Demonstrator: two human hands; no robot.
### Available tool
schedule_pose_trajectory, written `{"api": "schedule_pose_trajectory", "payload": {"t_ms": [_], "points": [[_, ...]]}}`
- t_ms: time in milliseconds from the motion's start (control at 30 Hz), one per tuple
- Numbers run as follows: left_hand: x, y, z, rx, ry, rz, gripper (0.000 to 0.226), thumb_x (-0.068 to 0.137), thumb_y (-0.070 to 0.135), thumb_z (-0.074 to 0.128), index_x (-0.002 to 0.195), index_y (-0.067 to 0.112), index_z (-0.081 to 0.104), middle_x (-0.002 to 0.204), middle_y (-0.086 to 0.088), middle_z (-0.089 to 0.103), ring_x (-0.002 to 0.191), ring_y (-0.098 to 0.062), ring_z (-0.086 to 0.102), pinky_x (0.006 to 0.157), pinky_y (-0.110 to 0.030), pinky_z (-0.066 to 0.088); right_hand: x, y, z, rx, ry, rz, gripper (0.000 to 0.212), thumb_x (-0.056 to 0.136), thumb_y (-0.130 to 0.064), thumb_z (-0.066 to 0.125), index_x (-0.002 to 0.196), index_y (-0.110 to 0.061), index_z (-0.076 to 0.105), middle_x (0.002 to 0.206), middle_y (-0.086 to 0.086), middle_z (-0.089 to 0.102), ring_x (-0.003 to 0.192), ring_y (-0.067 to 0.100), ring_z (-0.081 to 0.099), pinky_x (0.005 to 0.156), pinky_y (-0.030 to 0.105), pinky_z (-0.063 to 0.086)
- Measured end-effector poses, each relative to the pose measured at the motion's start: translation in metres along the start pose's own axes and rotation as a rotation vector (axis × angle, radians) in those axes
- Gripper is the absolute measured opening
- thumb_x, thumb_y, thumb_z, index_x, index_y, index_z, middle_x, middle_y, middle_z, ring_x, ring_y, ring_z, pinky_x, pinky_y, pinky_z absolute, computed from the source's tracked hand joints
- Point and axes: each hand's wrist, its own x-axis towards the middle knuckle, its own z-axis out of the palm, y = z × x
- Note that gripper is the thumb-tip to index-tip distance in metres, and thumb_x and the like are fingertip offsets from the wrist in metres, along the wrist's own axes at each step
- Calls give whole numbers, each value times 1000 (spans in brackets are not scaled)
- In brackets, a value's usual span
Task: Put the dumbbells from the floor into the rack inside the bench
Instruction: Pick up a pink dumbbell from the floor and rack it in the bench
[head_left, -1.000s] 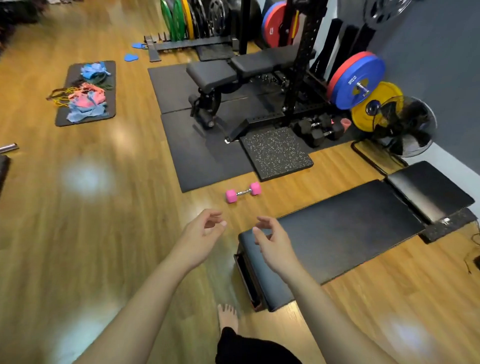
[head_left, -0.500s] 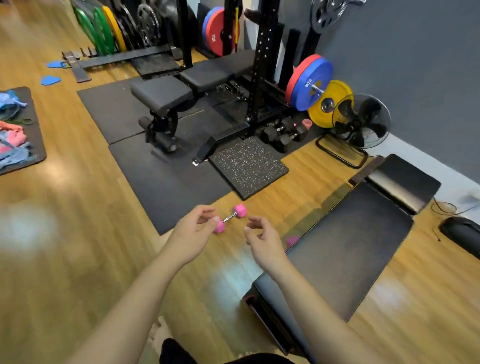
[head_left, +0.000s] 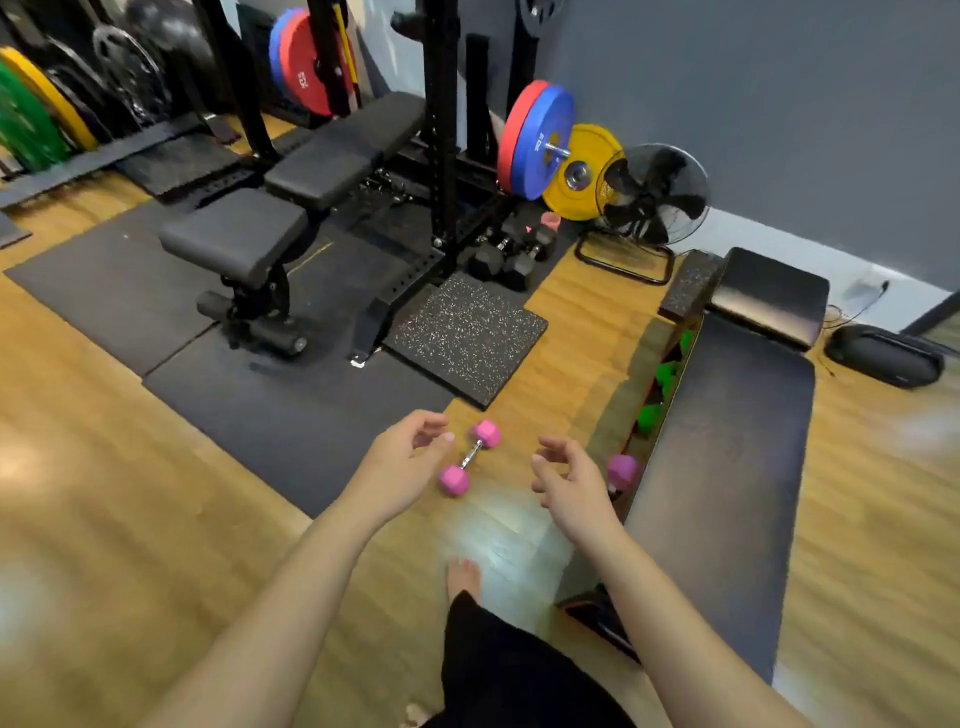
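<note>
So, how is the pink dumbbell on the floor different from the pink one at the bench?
The pink dumbbell on the floor lies in the open on bare wood, while the pink dumbbell at the bench sits tucked under the bench edge. The floor one shows both heads and its metal bar; the bench one shows only one head. The floor one lies between the left hand and right hand. Both are pink, and neither is held.

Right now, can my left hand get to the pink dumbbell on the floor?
Probably yes. The left hand hovers open right beside the pink dumbbell, which lies alone on bare wooden floor. Nothing sits between them, and the right hand is off to the other side.
</note>
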Motion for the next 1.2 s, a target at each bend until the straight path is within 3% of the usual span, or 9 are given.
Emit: {"api": "schedule_pose_trajectory", "payload": {"t_ms": [100,267,433,633,733,933,1033,1200], "points": [[41,-2,-12,35,-52,40,19,94,22,61,112,20,66,107,9,69,103,-5,63,96,-22,47,21,0,13,42,35,71,25,95,-20,56,120,-22,54,103,-8,58,74,15,61,66,30,48],[108,4,-30,128,-137,86,16,94,23,62,108,22,68,101,11,70,96,-1,64,84,-12,44,76,-12,46,97,22,134,22,96,-20,54,117,-24,54,104,-8,57,78,17,61,65,28,47],[182,18,-52,241,-213,76,13,94,26,60,105,25,68,98,12,71,94,-5,65,87,-22,49,138,-35,74,142,4,179,18,96,-16,55,111,-25,55,102,-5,58,91,21,61,70,23,45],[265,46,-43,290,-289,112,13,94,29,59,105,28,67,94,13,68,87,-2,61,75,-17,44,211,-66,67,156,74,187,25,96,-14,54,122,-12,53,100,-1,55,69,15,57,51,13,42],[296,57,-30,315,-345,145,12,94,30,59,103,31,67,92,14,68,85,-1,61,78,-23,47,231,-75,56,189,131,160,25,97,-10,53,122,-10,52,101,2,53,59,12,54,46,10,40],[352,76,-1,363,-506,235,12,94,32,59,104,32,66,97,16,68,91,-1,63,85,-26,50,260,-72,48,232,282,224,27,94,-18,57,122,-17,55,105,-1,58,81,16,59,69,23,43],[380,85,11,396,-584,268,15,94,31,60,105,26,68,96,12,70,87,-8,66,81,-28,52,274,-71,48,247,352,260,25,94,-20,57,118,-22,57,104,-5,58,85,18,60,72,26,43],[436,94,24,454,-743,343,13,95,31,59,103,26,68,88,12,66,78,-8,59,67,-18,45,307,-73,58,297,498,339,23,94,-22,57,116,-25,57,104,-7,58,91,20,61,73,29,45]]}}
